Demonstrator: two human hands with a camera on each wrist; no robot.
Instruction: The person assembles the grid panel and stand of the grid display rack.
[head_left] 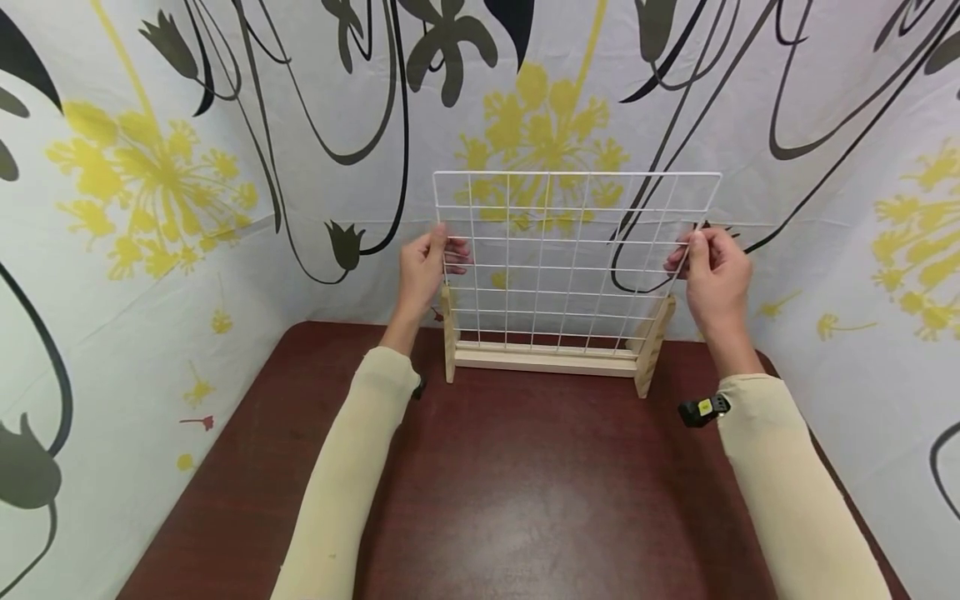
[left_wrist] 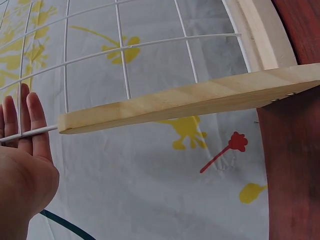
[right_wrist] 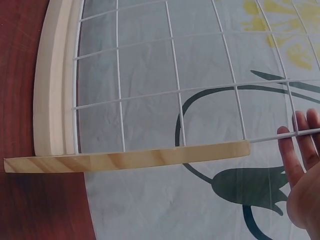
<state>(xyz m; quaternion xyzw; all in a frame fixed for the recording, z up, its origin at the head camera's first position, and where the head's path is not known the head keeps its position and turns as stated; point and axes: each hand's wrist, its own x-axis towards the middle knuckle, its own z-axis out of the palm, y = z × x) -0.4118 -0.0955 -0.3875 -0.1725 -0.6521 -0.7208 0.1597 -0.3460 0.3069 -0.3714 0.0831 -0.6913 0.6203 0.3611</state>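
Observation:
A white wire grid panel stands upright with a slight backward lean, its lower edge in a pale wooden stand. At the panel's left edge my left hand pinches the side wire, thumb in front and fingers behind. My right hand holds the opposite side wire in the same way. The left wrist view shows the left hand just above the end of the stand's wooden side piece. In the right wrist view, the right hand is beyond the tip of the other side piece.
The stand rests near the back of a dark red-brown table. Behind and on both sides hangs a white cloth with yellow and grey flower prints. A small black device is worn at the right wrist.

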